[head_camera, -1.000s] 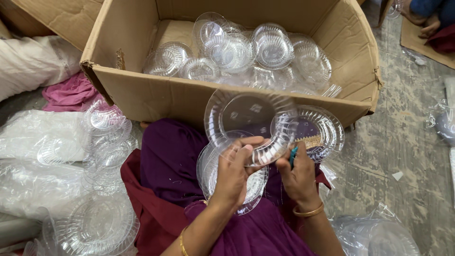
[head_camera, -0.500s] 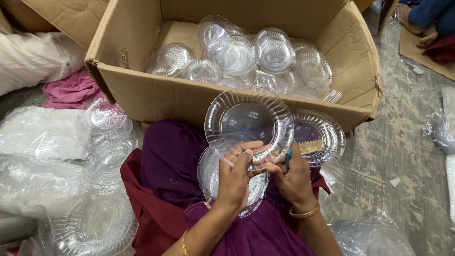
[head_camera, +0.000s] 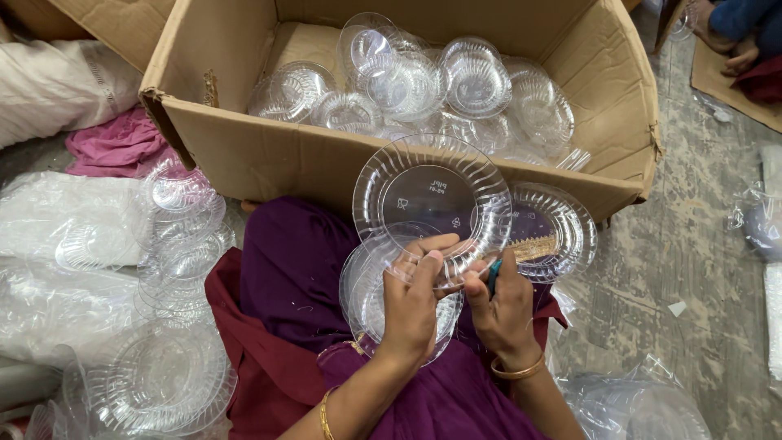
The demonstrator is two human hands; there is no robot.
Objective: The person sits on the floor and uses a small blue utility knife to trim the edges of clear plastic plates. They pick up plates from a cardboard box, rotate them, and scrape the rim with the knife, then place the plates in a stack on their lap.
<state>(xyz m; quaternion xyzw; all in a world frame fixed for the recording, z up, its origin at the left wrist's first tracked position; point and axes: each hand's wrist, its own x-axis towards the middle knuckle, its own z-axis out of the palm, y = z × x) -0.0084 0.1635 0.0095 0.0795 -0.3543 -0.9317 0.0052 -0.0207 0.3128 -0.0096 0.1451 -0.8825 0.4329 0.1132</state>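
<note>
My left hand (head_camera: 414,297) grips the lower rim of a clear ribbed plastic plate (head_camera: 432,204), held upright in front of me. My right hand (head_camera: 503,305) is closed around a small teal tool (head_camera: 494,277) whose tip meets the plate's lower edge. Below the hands, a stack of similar clear plates (head_camera: 371,310) rests on my purple lap. Another clear plate (head_camera: 554,232) lies just right of the held one, on my knee.
A large open cardboard box (head_camera: 269,163) ahead holds several clear plates and bowls. More clear plates (head_camera: 175,244) are piled at the left on plastic wrap, with pink cloth (head_camera: 114,143) behind. Another person's limbs show at the top right. Concrete floor lies to the right.
The held plate has shifted slightly as my hands work its lower rim; both hands stay at the same spot.
</note>
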